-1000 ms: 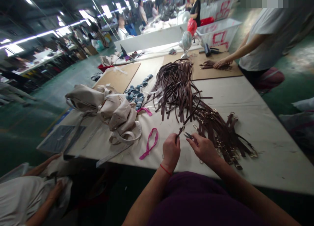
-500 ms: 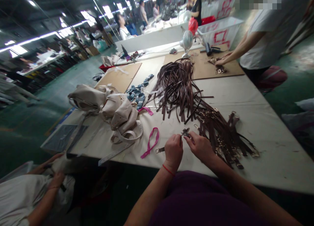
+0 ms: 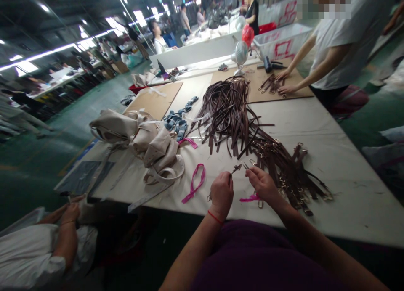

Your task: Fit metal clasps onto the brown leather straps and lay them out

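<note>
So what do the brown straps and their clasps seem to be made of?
The dark brown straps look like leather or faux leather: smooth, slightly glossy, flat cut ends; which one, the view can't settle. The clasps look like gold-toned metal, by their shine.

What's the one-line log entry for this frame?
left hand: metal clip | right hand: snips | nearby: brown straps, pink strap
</note>
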Demonstrator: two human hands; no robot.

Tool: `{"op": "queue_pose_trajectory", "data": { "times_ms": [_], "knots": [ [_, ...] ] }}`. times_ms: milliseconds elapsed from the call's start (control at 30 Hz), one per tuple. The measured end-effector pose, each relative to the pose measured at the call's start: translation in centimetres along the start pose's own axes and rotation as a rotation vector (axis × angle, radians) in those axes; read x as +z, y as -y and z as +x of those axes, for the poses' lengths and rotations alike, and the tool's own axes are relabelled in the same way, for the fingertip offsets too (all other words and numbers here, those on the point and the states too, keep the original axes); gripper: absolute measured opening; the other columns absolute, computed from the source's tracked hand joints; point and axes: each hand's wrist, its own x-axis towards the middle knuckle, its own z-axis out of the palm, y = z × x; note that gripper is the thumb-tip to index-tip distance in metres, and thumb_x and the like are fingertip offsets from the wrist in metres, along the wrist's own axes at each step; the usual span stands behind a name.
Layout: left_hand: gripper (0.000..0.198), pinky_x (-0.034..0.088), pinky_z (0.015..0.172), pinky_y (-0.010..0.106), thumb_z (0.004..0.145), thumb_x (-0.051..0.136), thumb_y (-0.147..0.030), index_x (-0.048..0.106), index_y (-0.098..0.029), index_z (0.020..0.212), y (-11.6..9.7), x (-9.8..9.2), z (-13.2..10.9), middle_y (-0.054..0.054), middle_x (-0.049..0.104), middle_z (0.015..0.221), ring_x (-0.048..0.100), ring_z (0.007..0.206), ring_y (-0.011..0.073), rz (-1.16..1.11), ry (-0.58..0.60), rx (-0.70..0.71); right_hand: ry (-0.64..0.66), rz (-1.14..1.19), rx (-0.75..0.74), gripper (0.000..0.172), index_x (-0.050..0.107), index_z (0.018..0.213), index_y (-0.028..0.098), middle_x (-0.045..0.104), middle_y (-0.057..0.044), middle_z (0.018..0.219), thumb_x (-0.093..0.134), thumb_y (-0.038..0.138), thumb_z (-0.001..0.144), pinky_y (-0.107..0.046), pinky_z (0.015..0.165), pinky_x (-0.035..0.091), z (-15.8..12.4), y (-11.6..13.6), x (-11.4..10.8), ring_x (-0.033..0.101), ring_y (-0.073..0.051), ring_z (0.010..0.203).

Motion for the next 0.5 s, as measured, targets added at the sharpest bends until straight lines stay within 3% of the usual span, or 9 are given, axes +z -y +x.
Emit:
{"op": "queue_pose_trajectory", "data": {
  "times_ms": [100, 167, 267, 333, 400, 500],
  "knots": [
    [0.013, 0.039, 0.070, 0.028, 0.092, 0.047, -0.016, 0.059, -0.020, 0.089, 0.0, 0.0, 0.0, 0.004, 0.061, 0.084, 0.056, 0.078, 0.0178, 0.093, -0.029, 0.024, -0.068, -0.054, -0.024, 0.039, 0.054, 0.083, 0.019, 0.038, 0.006, 0.057, 0.053, 0.057, 0.087, -0.023, 0.046, 0.024, 0.0, -0.2, -0.6, 0.032, -0.009, 0.050],
    [0.015, 0.038, 0.068, 0.029, 0.093, 0.047, -0.017, 0.061, -0.020, 0.090, -0.1, 0.0, 0.0, 0.005, 0.061, 0.082, 0.055, 0.076, 0.0183, 0.161, -0.063, 0.066, -0.114, -0.016, 0.001, 0.041, 0.054, 0.093, 0.019, 0.043, 0.006, 0.058, 0.058, 0.058, 0.083, -0.023, 0.046, 0.026, 0.2, -0.2, -0.8, 0.033, -0.009, 0.050],
    [0.018, 0.038, 0.070, 0.030, 0.093, 0.046, -0.016, 0.063, -0.020, 0.097, -0.2, 0.2, 0.0, 0.007, 0.064, 0.085, 0.056, 0.080, 0.0197, 0.181, -0.115, 0.176, -0.094, 0.117, 0.110, 0.049, 0.053, 0.105, 0.018, 0.043, 0.008, 0.053, 0.063, 0.058, 0.079, -0.022, 0.041, 0.019, 0.7, 0.0, -0.5, 0.027, -0.008, 0.043],
    [0.020, 0.039, 0.073, 0.032, 0.093, 0.045, -0.016, 0.063, -0.019, 0.102, -0.3, 0.3, -0.1, 0.008, 0.066, 0.089, 0.057, 0.084, 0.0207, 0.144, -0.128, 0.230, -0.045, 0.188, 0.138, 0.045, 0.056, 0.100, 0.017, 0.046, 0.007, 0.053, 0.063, 0.057, 0.078, -0.022, 0.038, 0.015, 1.2, 0.4, -0.3, 0.025, -0.007, 0.041],
    [0.022, 0.039, 0.077, 0.033, 0.093, 0.044, -0.016, 0.063, -0.019, 0.104, -0.4, 0.5, -0.1, 0.008, 0.066, 0.093, 0.058, 0.087, 0.0211, 0.067, -0.119, 0.215, 0.001, 0.250, 0.123, 0.039, 0.058, 0.093, 0.017, 0.052, 0.004, 0.057, 0.064, 0.053, 0.079, -0.022, 0.038, 0.013, 1.6, 0.9, -0.2, 0.025, -0.005, 0.040],
    [0.019, 0.041, 0.080, 0.033, 0.092, 0.049, -0.022, 0.061, -0.019, 0.106, -0.4, 0.4, 0.1, 0.009, 0.066, 0.097, 0.058, 0.087, 0.0203, -0.198, -0.054, 0.059, 0.074, 0.315, 0.092, 0.036, 0.058, 0.098, 0.018, 0.061, 0.002, 0.067, 0.066, 0.047, 0.078, -0.022, 0.038, 0.012, 1.8, 1.9, -0.6, 0.024, -0.004, 0.041]
  ]
}}
